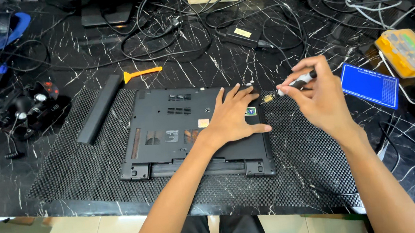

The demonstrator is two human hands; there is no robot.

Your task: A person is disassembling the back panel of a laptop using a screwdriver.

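Head view shows a black laptop (179, 128) lying underside-up at centre frame on a mesh mat (73, 166). Left hand (232, 117) rests flat on it, fingers spread; right hand (316, 93) pinches a small screwdriver (297, 82) just beside its right edge.

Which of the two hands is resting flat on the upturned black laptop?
The left hand, palm down on the black laptop; the right hand instead pinches a small black screwdriver.

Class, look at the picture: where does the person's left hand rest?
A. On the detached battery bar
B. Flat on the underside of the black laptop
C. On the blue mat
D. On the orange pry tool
B: the left hand lies palm down, fingers spread, on the upturned black laptop, while the right hand holds a screwdriver.
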